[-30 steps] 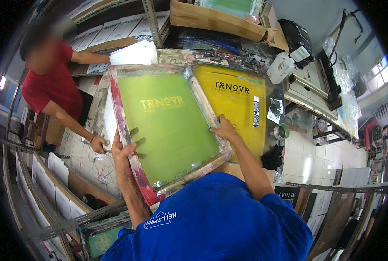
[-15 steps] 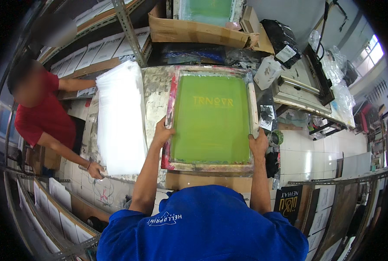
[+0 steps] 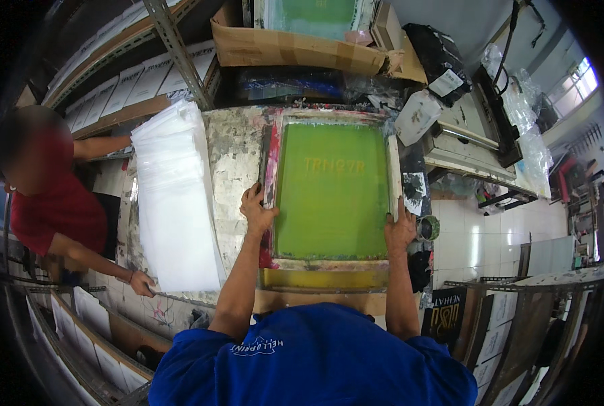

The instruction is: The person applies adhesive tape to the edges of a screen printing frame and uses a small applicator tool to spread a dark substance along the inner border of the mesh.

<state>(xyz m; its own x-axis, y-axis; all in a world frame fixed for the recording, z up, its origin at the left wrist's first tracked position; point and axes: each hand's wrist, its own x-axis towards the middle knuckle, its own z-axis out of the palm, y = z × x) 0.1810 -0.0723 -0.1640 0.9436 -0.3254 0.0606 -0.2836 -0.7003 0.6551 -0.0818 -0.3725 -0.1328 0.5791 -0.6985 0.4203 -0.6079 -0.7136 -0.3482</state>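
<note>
A screen-printing frame (image 3: 329,264) with a green mesh (image 3: 330,210) and small yellowish lettering lies in front of me on a paint-stained worktable (image 3: 238,142). My left hand (image 3: 258,211) holds its red-smeared left rail, the thumb reaching over the wood. On the right rail rests my right hand (image 3: 401,227), its fingers curled about the edge and partly hidden. Below the frame's near rail shows a yellow-brown strip (image 3: 326,279). Left of the frame lies a tall stack of white sheets or thin bags (image 3: 177,203), touched at its outer side by a co-worker's hands.
A co-worker in a red shirt (image 3: 55,196) stands at the left. Behind the table is a cardboard box (image 3: 295,49). To the right are a white plastic jug (image 3: 418,116), a small paint-stained pot (image 3: 427,228) and a bench (image 3: 471,152). Shelving (image 3: 173,47) rises at the far left.
The near end of the frame now shows a yellow-brown strip below it. My hands have shifted slightly along the rails. The white stack looks less even, and the co-worker leans closer.
</note>
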